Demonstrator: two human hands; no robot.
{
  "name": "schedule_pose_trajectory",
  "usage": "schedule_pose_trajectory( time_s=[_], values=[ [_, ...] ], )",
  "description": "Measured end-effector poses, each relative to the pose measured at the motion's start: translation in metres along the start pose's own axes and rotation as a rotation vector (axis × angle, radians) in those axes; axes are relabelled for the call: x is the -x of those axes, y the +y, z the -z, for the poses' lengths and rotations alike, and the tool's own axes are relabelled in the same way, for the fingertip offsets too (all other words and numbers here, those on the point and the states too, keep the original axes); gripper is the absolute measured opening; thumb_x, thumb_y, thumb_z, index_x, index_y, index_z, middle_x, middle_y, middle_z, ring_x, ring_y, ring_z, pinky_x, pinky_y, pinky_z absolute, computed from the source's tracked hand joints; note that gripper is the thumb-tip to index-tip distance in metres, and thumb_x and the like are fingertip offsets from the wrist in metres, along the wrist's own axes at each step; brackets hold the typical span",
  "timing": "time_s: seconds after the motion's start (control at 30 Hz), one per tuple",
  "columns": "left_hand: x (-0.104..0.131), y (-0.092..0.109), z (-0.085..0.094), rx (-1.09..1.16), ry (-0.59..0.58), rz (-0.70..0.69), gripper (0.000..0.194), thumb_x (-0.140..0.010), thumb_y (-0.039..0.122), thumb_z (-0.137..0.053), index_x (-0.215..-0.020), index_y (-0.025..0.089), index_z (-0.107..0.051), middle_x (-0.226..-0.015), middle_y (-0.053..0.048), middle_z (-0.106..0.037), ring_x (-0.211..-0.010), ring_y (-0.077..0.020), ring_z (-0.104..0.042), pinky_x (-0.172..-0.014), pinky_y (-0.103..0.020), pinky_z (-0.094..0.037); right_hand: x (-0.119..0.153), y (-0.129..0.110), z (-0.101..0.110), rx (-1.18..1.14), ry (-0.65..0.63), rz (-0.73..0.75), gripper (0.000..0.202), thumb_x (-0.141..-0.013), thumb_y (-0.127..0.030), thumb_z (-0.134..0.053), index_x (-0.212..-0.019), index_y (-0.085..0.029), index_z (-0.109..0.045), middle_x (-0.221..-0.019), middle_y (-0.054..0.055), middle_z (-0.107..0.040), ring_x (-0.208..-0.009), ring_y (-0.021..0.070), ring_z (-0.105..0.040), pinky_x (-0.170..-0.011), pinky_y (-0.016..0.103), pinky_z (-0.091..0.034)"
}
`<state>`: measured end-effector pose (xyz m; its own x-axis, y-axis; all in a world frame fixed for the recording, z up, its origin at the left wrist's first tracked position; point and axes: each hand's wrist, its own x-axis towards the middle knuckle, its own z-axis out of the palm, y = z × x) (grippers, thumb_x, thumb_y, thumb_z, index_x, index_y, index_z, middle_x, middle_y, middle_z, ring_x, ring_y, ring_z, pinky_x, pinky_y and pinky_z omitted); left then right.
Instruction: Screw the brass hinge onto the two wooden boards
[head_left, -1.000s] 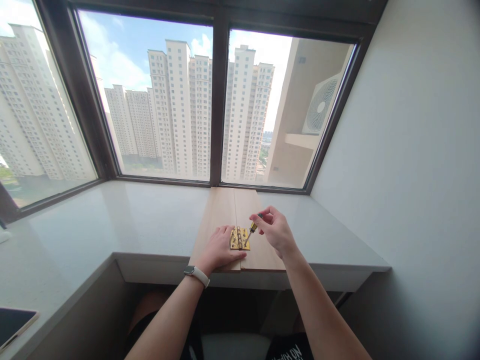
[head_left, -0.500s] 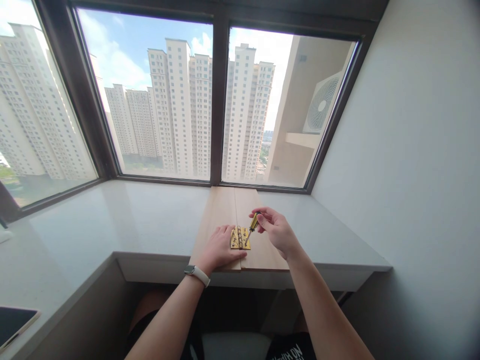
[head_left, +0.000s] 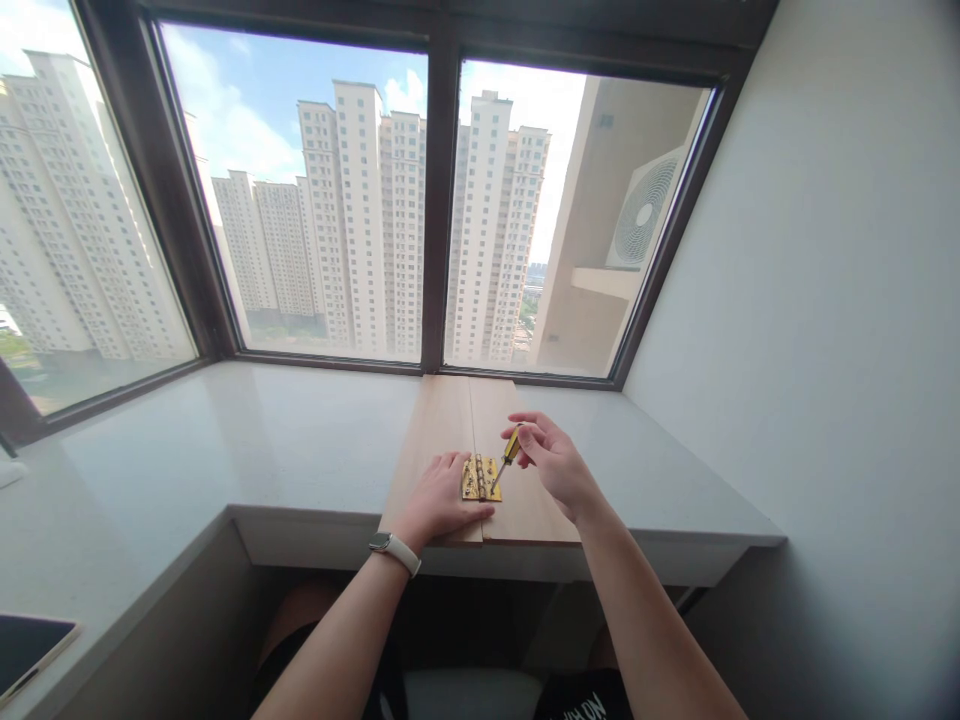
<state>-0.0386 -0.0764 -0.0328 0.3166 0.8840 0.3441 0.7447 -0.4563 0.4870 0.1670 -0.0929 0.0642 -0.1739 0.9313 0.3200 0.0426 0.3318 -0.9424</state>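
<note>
A brass-coloured hinge (head_left: 481, 478) lies unfolded across the seam between two pale wooden boards (head_left: 442, 415), with screws in its plates. My left hand (head_left: 442, 497) rests flat on the left board, thumb and fingers spread around the hinge's left side and touching its edge. Between the fingers of my right hand (head_left: 551, 455) is a screwdriver (head_left: 512, 446) with a yellow and black handle. It is tilted, its shaft pointing down to the lower right part of the hinge, where the tip meets a screw. Part of the handle is hidden by my fingers.
The boards lie on a white counter (head_left: 315, 430) that runs along a dark-framed window (head_left: 439, 200). A dark-screened phone (head_left: 34, 645) lies at the lower left. A white wall (head_left: 810, 250) stands on the right.
The fingers of my right hand have shifted slightly around the screwdriver handle, with the index finger more raised. My left hand and the hinge stay in place.
</note>
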Motion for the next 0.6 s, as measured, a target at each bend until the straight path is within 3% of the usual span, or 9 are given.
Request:
schedule_pose_trajectory(
  time_s=[0.1, 0.47, 0.6],
  values=[
    [-0.0004, -0.0004, -0.0005, -0.005, -0.004, 0.007, 0.094, -0.068, 0.069, -0.07, -0.144, 0.022, -0.041, -0.137, -0.014, -0.052, -0.128, -0.0337, -0.045, -0.109, -0.043, -0.034, -0.0004, -0.0009, 0.0023, -0.026, -0.036, -0.019, 0.041, -0.092, -0.054, -0.056, -0.116, -0.022, -0.066, -0.105, 0.008, -0.069, -0.067, 0.0127, -0.054, -0.07, 0.033, -0.047],
    [0.0005, 0.0031, 0.0021, 0.004, -0.013, 0.018, 0.092, -0.068, 0.067, -0.071, -0.144, 0.023, -0.041, -0.139, -0.013, -0.052, -0.129, -0.034, -0.045, -0.11, -0.044, -0.034, -0.002, 0.0001, -0.0018, 0.007, 0.071, 0.006, 0.039, -0.081, -0.055, -0.072, -0.093, -0.019, -0.063, -0.107, 0.011, -0.071, -0.061, 0.0115, -0.054, -0.058, 0.029, -0.046],
    [-0.0005, 0.0036, 0.0015, -0.002, -0.018, 0.027, 0.093, -0.068, 0.066, -0.072, -0.143, 0.023, -0.041, -0.138, -0.014, -0.052, -0.129, -0.0341, -0.045, -0.11, -0.044, -0.035, -0.0018, 0.0014, -0.0048, 0.014, 0.082, -0.002, 0.042, -0.076, -0.057, -0.076, -0.083, -0.021, -0.055, -0.096, 0.009, -0.074, -0.057, 0.012, -0.054, -0.056, 0.03, -0.047]
  ],
)
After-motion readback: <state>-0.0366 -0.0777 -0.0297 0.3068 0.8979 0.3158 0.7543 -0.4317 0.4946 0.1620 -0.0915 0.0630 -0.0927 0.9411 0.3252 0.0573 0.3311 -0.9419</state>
